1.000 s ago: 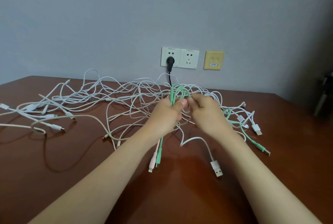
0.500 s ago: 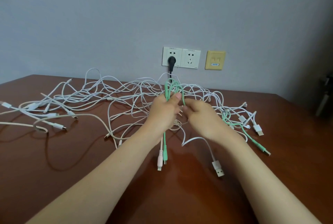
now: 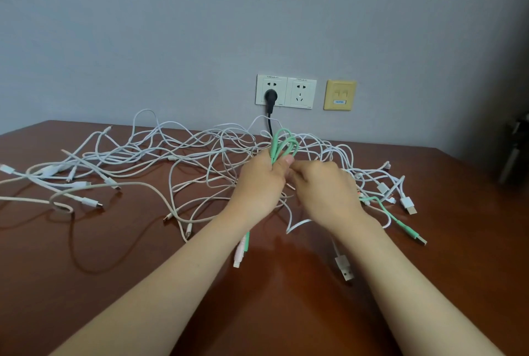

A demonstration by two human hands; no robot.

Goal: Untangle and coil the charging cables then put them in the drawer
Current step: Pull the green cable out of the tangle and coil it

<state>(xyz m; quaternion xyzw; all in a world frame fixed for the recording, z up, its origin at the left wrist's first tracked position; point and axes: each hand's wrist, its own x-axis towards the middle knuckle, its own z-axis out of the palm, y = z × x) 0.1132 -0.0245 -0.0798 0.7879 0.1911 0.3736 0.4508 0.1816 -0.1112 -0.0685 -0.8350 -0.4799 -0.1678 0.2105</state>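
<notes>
Meanwhile, a person's left hand (image 3: pixel 259 184) clenches a looped mint-green charging cable (image 3: pixel 284 141) above the reddish-brown wooden worktop (image 3: pixel 114 258), amid tangled white charging cables (image 3: pixel 200 149); fingers of the right hand (image 3: pixel 326 188) curl alongside, their hold unclear.

No text readable here, faint grey print along the top edge of the two white wall sockets (image 3: pixel 286 91) too small to make out, small blue-and-white label (image 3: pixel 339 102) on the yellowed wall plate (image 3: pixel 339 89) just a blur
</notes>
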